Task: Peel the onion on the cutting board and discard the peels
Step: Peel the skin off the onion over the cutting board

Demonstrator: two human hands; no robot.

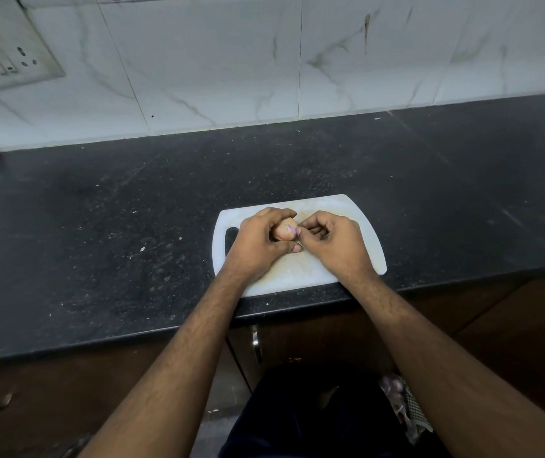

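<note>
Head view. Board (pixel 360 223): white, with a handle slot at its left end, lying on the black counter (pixel 99 226) close to the front edge. Onion (pixel 285 230): held above the board's middle, mostly hidden, tan skin with a purple patch showing. Left hand (pixel 257 241): fingers and thumb curled round the onion. Right hand (pixel 333 242): fingers curled, fingertips pinching at the onion's purple end. Socket (pixel 7 61): on the tiled wall, far left.
</note>
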